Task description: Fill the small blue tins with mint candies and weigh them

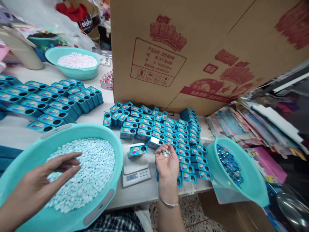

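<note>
White table [107, 100] — blue boxes [158, 130] atop (speckled floor [189, 207]).

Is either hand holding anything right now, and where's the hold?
The right hand holds several small pale tablets, lying loose in its cupped, upturned palm. The left hand, above the tub, shows nothing held.

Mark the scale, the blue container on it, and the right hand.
Scale [135, 164]: head view, on the bare front of its platform.
Blue container [136, 150]: head view, on its printed top face.
Right hand [167, 165]: head view, on the upturned palm.
</note>
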The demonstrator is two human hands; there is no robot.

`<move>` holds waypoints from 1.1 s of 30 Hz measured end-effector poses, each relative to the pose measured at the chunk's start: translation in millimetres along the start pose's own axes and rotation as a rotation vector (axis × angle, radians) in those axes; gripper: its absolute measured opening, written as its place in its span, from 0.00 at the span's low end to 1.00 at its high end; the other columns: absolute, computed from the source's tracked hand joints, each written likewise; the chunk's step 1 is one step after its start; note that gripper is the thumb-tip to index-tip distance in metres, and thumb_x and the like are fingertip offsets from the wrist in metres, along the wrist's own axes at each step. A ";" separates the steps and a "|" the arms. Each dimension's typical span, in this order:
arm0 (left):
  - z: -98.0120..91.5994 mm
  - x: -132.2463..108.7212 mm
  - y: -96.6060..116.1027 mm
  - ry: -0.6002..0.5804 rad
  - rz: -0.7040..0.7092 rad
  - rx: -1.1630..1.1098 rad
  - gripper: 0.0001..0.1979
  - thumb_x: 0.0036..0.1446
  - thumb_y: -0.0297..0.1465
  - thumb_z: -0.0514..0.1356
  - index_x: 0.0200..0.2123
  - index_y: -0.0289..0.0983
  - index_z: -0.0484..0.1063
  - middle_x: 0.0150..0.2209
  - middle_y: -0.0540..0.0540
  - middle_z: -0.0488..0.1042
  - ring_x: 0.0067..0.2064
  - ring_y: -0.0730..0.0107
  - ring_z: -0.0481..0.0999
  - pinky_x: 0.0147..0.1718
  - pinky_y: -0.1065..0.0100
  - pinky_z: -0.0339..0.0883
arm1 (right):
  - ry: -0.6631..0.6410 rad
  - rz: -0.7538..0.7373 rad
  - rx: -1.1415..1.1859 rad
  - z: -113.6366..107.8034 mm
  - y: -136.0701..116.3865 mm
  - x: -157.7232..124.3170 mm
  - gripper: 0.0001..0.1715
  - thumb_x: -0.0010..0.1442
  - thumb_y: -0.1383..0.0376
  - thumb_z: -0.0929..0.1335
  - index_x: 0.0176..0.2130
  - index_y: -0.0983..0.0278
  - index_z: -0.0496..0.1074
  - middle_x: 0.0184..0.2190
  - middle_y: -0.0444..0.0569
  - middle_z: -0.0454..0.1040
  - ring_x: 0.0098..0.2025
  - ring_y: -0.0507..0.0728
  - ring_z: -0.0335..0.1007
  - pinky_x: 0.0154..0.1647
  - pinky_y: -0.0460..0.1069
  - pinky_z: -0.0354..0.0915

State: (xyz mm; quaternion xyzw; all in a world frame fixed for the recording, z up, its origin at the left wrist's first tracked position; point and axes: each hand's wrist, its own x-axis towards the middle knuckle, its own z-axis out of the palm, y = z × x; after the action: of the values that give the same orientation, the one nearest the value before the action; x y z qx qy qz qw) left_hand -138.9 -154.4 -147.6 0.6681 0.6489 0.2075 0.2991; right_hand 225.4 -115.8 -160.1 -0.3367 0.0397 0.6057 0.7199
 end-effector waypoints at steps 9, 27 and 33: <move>94.9 75.2 125.1 -0.199 0.595 0.364 0.28 0.52 0.38 0.63 0.55 0.34 0.63 0.52 0.36 0.70 0.55 0.51 0.66 0.55 0.52 0.58 | 0.170 0.021 0.133 0.9 7.7 -3.8 0.09 0.60 0.66 0.64 0.29 0.63 0.70 0.26 0.42 0.75 0.32 0.49 0.73 0.45 0.50 0.69; -50.0 9.7 66.9 0.014 0.490 0.453 0.20 0.53 0.30 0.56 0.51 0.42 0.67 0.48 0.45 0.71 0.48 0.60 0.72 0.46 0.64 0.66 | -0.105 0.528 0.054 60.2 160.6 -65.5 0.08 0.56 0.64 0.67 0.36 0.65 0.70 0.29 0.48 0.76 0.30 0.53 0.74 0.33 0.50 0.70; -64.5 15.4 45.2 -0.271 0.421 0.774 0.18 0.46 0.21 0.51 0.40 0.37 0.72 0.35 0.41 0.76 0.42 0.53 0.75 0.40 0.58 0.67 | -0.062 0.593 0.015 64.3 210.4 -73.7 0.11 0.52 0.63 0.70 0.36 0.65 0.68 0.29 0.48 0.75 0.27 0.52 0.72 0.27 0.47 0.67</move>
State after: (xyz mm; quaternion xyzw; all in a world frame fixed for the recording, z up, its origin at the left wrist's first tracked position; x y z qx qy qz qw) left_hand -147.1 -129.8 -71.7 0.8690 0.4840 -0.0833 0.0611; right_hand -5.6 -135.6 -168.2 -0.2864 0.1190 0.7991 0.5150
